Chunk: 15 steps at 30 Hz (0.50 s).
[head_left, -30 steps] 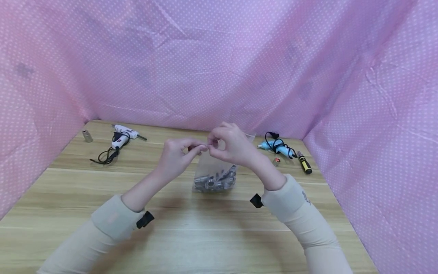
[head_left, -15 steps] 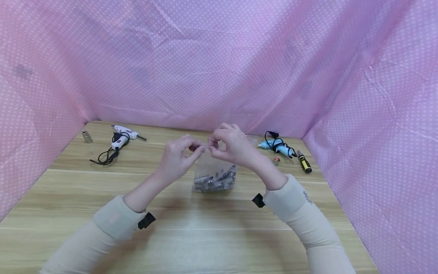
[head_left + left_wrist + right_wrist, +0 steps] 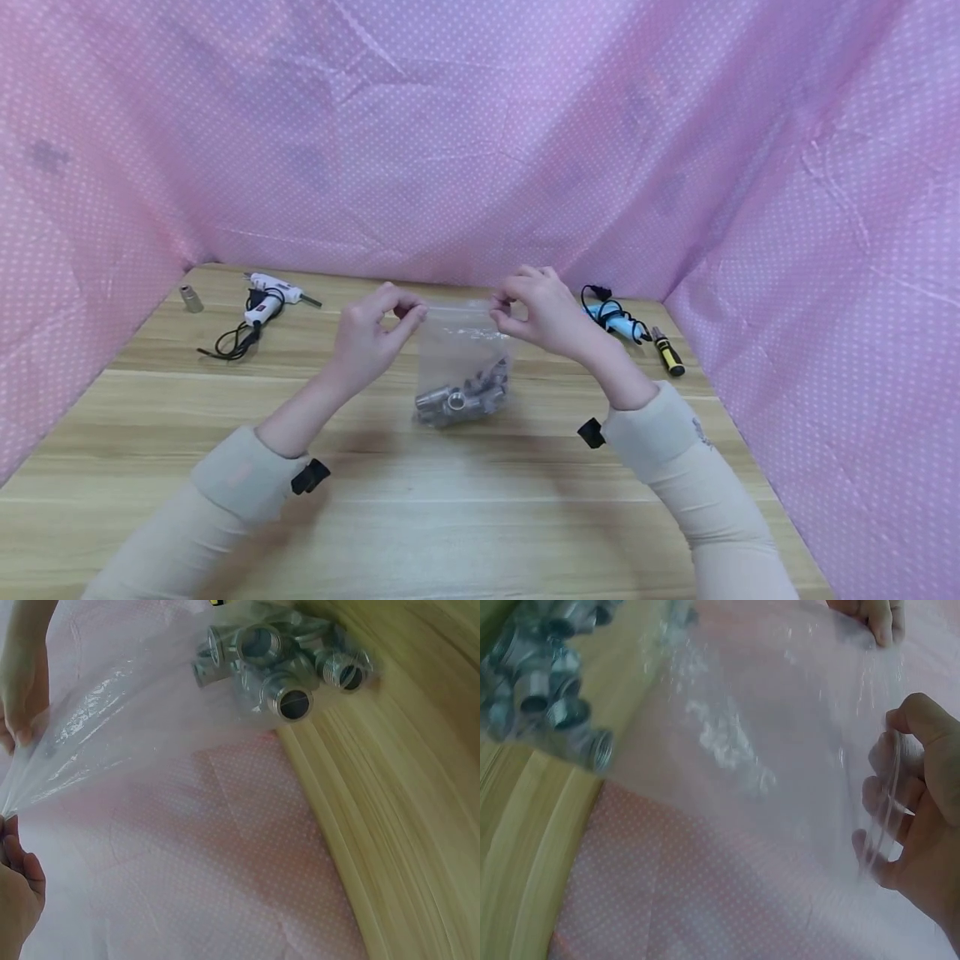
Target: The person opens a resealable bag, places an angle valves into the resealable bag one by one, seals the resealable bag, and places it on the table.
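Observation:
A clear zip bag (image 3: 459, 354) hangs between both hands in the head view, its top edge stretched flat. Several silvery threaded pipe fittings (image 3: 456, 402) lie in its bottom. My left hand (image 3: 371, 333) pinches the upper left corner between thumb and index finger. At the right end of the top edge, my right hand (image 3: 543, 312) pinches the bag. In the right wrist view that hand (image 3: 930, 802) has the thumb on the near side of the rim and fingers showing through the plastic. The left wrist view shows the fittings (image 3: 291, 703) bunched near the table.
A white glue gun (image 3: 273, 292) with a black cord lies at the back left, beside a small metal cylinder (image 3: 191, 298). Back right are a blue glue gun (image 3: 618, 321) and a yellow-and-black screwdriver (image 3: 667, 352). Pink dotted cloth (image 3: 465, 167) surrounds the wooden table (image 3: 480, 517).
The hands have moved apart from the middle of the bag's top edge, the left one leftward and the right one rightward. More of the bag's upper part shows between them.

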Each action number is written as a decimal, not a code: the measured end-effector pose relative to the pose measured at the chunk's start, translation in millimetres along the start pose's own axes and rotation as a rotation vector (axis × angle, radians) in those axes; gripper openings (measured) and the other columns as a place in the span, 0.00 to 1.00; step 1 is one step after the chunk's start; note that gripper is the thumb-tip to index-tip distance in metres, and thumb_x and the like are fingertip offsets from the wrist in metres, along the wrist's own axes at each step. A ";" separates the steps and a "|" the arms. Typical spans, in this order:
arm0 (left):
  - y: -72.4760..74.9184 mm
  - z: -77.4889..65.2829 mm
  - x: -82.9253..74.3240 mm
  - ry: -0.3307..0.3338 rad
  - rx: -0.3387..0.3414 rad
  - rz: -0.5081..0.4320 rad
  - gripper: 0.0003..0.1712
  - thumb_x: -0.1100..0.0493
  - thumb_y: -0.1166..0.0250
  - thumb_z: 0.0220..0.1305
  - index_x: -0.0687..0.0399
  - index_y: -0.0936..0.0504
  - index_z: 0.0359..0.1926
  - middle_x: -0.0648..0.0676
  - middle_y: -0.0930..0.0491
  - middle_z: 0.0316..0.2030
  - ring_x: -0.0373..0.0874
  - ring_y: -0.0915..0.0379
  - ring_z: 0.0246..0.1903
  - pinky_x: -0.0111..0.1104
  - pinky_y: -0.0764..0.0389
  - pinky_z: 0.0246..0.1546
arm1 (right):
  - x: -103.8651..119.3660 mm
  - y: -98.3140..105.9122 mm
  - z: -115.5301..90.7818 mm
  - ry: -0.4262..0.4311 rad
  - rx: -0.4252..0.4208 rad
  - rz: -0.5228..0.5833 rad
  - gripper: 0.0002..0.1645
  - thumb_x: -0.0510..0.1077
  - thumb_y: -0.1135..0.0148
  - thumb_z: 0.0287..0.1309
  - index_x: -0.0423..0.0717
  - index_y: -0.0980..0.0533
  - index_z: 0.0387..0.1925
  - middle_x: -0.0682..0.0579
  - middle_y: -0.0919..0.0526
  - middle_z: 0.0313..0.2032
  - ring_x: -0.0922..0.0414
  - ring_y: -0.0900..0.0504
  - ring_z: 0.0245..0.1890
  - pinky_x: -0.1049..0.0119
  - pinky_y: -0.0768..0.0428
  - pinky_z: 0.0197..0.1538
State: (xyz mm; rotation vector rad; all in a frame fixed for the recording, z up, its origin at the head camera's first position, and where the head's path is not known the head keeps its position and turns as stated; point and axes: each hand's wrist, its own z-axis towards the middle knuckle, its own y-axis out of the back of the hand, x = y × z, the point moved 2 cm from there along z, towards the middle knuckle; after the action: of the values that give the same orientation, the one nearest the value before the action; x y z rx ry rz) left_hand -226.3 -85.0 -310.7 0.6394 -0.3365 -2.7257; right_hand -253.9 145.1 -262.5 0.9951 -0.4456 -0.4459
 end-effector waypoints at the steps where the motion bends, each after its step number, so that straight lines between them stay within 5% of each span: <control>1: 1.9 0.2 1.6 0.007 -0.002 0.001 0.05 0.74 0.34 0.51 0.66 0.18 0.30 0.55 0.19 0.24 0.43 0.26 0.25 0.20 0.27 0.28 | -2.9 0.5 -1.9 -0.012 0.001 0.002 0.02 0.38 0.37 0.51 0.47 0.23 0.26 0.57 0.20 0.26 0.58 0.28 0.34 0.61 0.37 0.39; 15: 19.3 0.3 16.4 0.090 -0.010 0.036 0.03 0.73 0.34 0.54 0.64 0.18 0.31 0.54 0.21 0.23 0.37 0.30 0.28 0.18 0.32 0.29 | -31.2 11.2 -26.0 -0.018 -0.083 0.018 0.03 0.37 0.36 0.49 0.47 0.23 0.26 0.55 0.20 0.26 0.56 0.28 0.32 0.62 0.38 0.38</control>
State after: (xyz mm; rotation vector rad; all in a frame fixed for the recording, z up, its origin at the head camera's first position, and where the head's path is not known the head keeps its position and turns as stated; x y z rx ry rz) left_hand -235.4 -108.6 -311.1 0.7434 -0.3096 -2.6523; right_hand -263.7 185.4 -269.8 0.9064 -0.4482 -0.4538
